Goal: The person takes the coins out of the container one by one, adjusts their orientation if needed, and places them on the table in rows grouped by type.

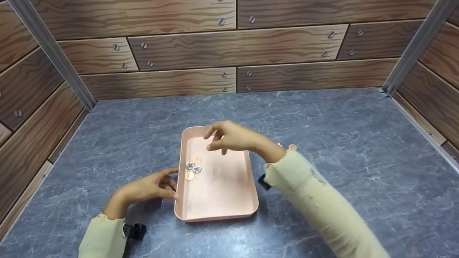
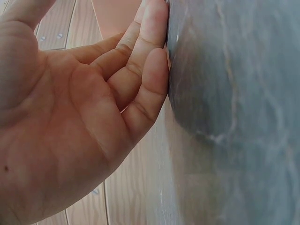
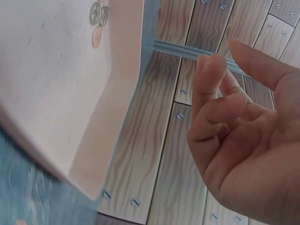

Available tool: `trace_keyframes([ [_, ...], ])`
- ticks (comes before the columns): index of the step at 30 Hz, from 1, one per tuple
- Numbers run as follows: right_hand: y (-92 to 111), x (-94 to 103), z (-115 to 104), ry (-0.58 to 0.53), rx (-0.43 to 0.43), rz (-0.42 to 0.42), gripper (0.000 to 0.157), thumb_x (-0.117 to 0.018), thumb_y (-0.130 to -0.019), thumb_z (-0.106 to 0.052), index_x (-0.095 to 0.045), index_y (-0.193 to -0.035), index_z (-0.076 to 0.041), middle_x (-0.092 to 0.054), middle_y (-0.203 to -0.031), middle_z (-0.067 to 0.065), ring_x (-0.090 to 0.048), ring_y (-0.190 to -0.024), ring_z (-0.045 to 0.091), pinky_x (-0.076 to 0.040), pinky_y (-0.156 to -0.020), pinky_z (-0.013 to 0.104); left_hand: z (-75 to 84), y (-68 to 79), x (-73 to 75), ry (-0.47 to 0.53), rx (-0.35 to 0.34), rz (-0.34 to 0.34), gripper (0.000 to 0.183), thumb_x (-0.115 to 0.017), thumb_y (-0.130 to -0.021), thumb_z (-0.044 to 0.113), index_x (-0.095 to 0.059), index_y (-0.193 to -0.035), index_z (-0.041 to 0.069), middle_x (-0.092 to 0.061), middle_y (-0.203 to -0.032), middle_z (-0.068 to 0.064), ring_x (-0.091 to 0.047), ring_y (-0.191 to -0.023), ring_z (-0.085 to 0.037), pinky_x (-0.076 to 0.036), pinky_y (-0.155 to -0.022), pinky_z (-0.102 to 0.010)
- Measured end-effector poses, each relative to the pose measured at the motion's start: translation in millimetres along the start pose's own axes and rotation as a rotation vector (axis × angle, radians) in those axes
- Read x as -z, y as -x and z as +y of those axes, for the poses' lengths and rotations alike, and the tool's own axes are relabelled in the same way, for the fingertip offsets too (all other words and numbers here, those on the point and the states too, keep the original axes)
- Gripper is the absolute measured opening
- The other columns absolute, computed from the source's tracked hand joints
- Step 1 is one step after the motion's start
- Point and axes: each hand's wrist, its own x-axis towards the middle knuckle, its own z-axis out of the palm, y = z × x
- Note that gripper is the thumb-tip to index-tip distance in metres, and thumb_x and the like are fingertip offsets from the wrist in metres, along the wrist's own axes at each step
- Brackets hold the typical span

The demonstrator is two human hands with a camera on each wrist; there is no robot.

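A pink rectangular tray point(image 1: 222, 193) lies on the table, its long sides running away from me. Inside, near its left wall, are two silver coins point(image 1: 197, 169) and two copper coins point(image 1: 189, 176). My left hand point(image 1: 145, 187) rests at the tray's left side, the thumb touching the outer wall; in the left wrist view its fingers point(image 2: 154, 70) are relaxed, tips down at the table. Above the far part of the tray hovers my right hand point(image 1: 233, 136), fingers loosely bent. Nothing shows between its fingers in the right wrist view point(image 3: 243, 131).
To the right of the tray, partly behind my right forearm, a copper coin point(image 1: 292, 147) lies on the marbled table point(image 1: 136, 122). A small silvery object point(image 1: 279, 144) is beside it, mostly hidden. Wood-patterned panels point(image 1: 236, 46) wall in the back and sides.
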Motion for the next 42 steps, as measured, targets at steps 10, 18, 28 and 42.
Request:
trace_keyframes([
  [10, -20.1, -17.0, 1.8, -0.070, -0.038, -0.016, 0.030, -0.066, -0.090, -0.012, -0.061, -0.118, 0.000, -0.067, -0.089, 0.012, -0.058, -0.055, 0.010, -0.038, -0.049, 0.018, 1.0, -0.5, -0.1, 0.004, -0.005, -0.009, 0.090, -0.073, -0.085, 0.015, -0.015, -0.148, -0.011, -0.061, -0.103, -0.012, -0.060, -0.088, -0.012, -0.050, -0.078, -0.021],
  [18, -38.2, -34.6, 14.0, -0.067, -0.084, -0.026, 0.031, -0.066, -0.090, -0.015, -0.062, -0.117, -0.001, -0.070, -0.094, 0.017, -0.061, -0.060, 0.013, -0.037, -0.048, 0.018, -2.1, 0.3, 0.6, 0.010, -0.020, -0.019, 0.089, -0.073, -0.085, 0.015, -0.016, -0.147, -0.012, -0.061, -0.101, -0.010, -0.061, -0.088, -0.010, -0.049, -0.079, -0.020],
  [28, -51.5, -57.2, 34.3, -0.167, -0.107, -0.028, 0.028, -0.067, -0.087, -0.004, -0.063, -0.114, 0.002, -0.064, -0.083, 0.005, -0.057, -0.060, 0.011, -0.049, -0.058, 0.023, -1.3, -0.9, -0.2, 0.016, -0.010, -0.016, 0.093, -0.075, -0.084, 0.019, -0.015, -0.147, -0.013, -0.061, -0.104, -0.011, -0.061, -0.089, -0.010, -0.050, -0.080, -0.021],
  [42, -54.7, -71.7, 49.4, -0.101, -0.124, -0.074, 0.021, -0.064, -0.085, -0.001, -0.064, -0.106, 0.002, -0.058, -0.073, -0.002, -0.052, -0.050, 0.010, -0.042, -0.047, 0.021, -1.2, -0.8, 0.2, 0.011, -0.011, -0.015, 0.090, -0.074, -0.085, 0.016, -0.015, -0.147, -0.012, -0.061, -0.104, -0.012, -0.060, -0.089, -0.011, -0.050, -0.078, -0.020],
])
